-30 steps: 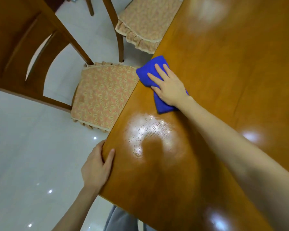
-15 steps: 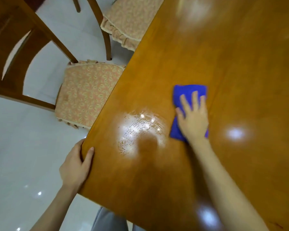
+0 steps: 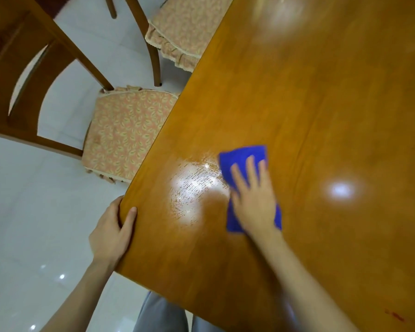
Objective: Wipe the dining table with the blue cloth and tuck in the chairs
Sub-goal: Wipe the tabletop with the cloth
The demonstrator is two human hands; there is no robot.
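My right hand [image 3: 254, 202] presses the blue cloth [image 3: 243, 155] flat on the table [image 3: 321, 104], fingers straight; my left hand [image 3: 110, 232] grips the table's edge.

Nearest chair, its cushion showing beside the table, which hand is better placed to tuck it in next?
Probably left: the left hand grips the table edge nearest the chair; the right hand presses the blue cloth.

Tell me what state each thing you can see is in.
Table: streaky shiny patch near its edge.
Right hand: fingers straight, pressing down.
Blue cloth: flat on the table, under that hand.
Left hand: gripping the table's edge.
Near chair: pulled out, seat showing.
Far chair: seat showing too.
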